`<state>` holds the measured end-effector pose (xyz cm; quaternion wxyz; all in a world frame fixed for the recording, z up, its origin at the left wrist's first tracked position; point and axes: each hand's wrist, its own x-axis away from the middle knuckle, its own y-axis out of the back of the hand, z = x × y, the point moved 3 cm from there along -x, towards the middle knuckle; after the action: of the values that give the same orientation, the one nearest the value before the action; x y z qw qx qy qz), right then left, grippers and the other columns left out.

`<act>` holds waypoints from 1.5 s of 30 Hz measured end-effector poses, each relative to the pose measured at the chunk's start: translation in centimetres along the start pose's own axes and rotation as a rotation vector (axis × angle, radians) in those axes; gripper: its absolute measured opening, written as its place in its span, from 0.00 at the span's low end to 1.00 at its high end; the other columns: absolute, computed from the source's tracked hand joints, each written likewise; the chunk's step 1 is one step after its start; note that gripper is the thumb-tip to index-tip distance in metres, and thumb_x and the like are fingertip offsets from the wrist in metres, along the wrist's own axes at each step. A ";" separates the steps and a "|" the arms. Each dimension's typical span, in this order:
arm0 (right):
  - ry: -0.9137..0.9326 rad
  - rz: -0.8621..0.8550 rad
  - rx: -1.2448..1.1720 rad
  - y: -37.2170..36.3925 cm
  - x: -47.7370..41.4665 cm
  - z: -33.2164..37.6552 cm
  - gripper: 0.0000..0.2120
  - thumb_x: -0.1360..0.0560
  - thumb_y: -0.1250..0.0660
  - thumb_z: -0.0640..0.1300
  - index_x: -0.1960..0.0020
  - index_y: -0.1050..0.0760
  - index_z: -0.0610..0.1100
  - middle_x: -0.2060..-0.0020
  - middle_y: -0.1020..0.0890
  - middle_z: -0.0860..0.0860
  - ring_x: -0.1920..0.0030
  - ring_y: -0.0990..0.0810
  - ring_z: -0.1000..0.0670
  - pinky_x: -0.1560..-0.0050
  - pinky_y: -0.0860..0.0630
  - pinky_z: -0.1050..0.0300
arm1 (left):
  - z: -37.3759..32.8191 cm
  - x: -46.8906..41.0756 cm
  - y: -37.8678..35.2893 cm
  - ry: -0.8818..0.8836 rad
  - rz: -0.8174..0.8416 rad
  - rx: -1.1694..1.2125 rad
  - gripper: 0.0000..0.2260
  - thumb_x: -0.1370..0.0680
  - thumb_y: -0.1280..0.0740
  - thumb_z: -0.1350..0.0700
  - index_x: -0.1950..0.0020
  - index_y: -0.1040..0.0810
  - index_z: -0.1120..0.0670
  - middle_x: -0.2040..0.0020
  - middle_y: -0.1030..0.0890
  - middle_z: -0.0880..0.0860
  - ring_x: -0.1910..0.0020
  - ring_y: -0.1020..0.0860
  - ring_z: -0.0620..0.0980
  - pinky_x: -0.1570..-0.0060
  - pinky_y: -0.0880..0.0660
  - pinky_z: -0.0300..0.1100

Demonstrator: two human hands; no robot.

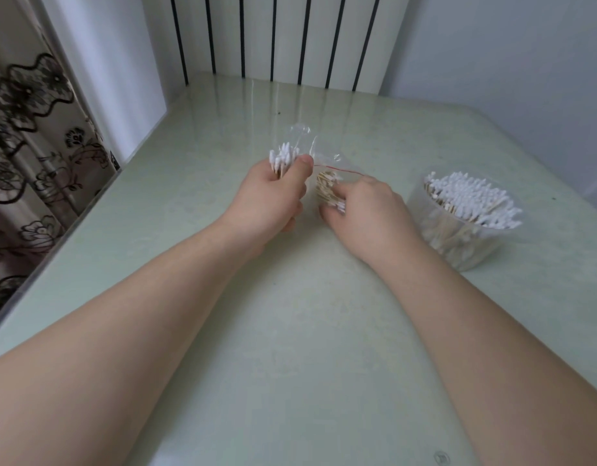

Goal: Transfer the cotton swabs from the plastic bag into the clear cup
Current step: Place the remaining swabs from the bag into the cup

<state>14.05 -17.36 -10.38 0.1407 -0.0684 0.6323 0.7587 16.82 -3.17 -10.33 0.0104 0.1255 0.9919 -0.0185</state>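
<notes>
Two bare forearms reach in from the bottom edge, cut off by it, toward the middle of the table. Wooden-stemmed, white-tipped cotton swabs (283,159) stand as an upright bundle in the left hand (270,196), whose fingers and thumb clench the stems; only the tips show above the fist. A crumpled clear plastic bag with a thin red seal line (324,156) sits between the two hands and rises behind the bundle. Whether that bundle is inside the film or already out of it is hard to tell. More swabs lie in the bag's lower part, and the right hand (367,213) curls over them, gripping bag and swabs together — its fingertips are hidden underneath. Well to the right stands a round clear plastic cup (458,240), packed with swabs that lean and poke above its rim. Everything rests on a pale green glossy table (290,331). Behind it is a white ribbed radiator (290,38) — to the left, a beige curtain with black floral print (31,146).
</notes>
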 end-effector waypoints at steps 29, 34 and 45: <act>-0.008 0.044 -0.123 0.3 -0.1 -0.7 0.10 0.21 0.34 0.51 0.50 0.18 0.47 0.59 0.19 0.43 0.53 0.20 0.38 0.58 0.31 0.56 | 0.9 -0.4 0.4 0.026 -0.067 -0.227 0.12 0.17 0.41 0.50 0.48 0.22 0.57 0.55 0.14 0.51 0.73 0.21 0.51 0.76 0.32 0.38; 0.037 0.010 -0.132 0.6 -0.2 -0.7 0.10 0.20 0.36 0.50 0.51 0.17 0.47 0.61 0.19 0.43 0.55 0.20 0.39 0.58 0.31 0.56 | 0.8 -0.3 0.5 0.054 -0.113 -0.169 0.09 0.16 0.41 0.50 0.47 0.25 0.53 0.50 0.16 0.53 0.73 0.20 0.48 0.76 0.32 0.37; 0.105 -0.095 -0.321 2.3 0.6 -0.6 0.08 0.22 0.31 0.47 0.55 0.15 0.45 0.71 0.21 0.46 0.64 0.24 0.44 0.64 0.37 0.56 | 0.3 -0.1 0.7 0.085 -0.145 -0.094 0.10 0.15 0.42 0.51 0.52 0.25 0.52 0.57 0.21 0.48 0.74 0.21 0.45 0.77 0.34 0.36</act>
<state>12.75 -18.22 -8.49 0.1305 -0.1595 0.5055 0.8379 17.06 -2.57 -10.68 -0.0272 0.0534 0.9977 0.0329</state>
